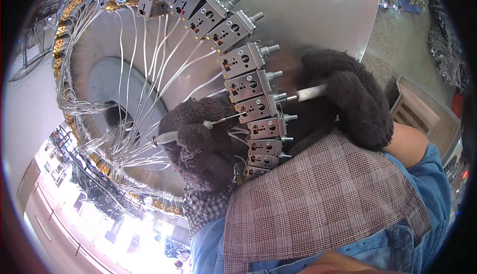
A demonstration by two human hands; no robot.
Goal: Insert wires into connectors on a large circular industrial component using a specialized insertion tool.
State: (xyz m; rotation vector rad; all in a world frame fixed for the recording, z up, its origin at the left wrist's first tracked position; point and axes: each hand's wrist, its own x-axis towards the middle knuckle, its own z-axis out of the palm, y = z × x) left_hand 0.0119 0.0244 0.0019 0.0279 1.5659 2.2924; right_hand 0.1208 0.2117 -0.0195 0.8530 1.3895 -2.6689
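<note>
My left hand (196, 137), in a dark knitted glove, is closed round a slim screwdriver (171, 137) with a pale handle. The screwdriver's thin shaft reaches to the face of a small metal control unit (256, 108), which looks like a thermostat. In the same kind of glove, my right hand (355, 95) grips a white-handled tool (312, 93). Its metal tip meets or nearly meets the threaded stem of that unit. More such units (243, 60) stand in a curved row, stems pointing outward. Gloves hide most of my fingers.
The row follows the rim of a round metal turntable (189, 80). White wires (149, 75) run inward to a hole in its grey hub (104, 75). Brass-coloured parts (58, 57) line the far-left rim. A tan plastic crate (427, 112) stands at right, beyond a metal sheet (318, 5).
</note>
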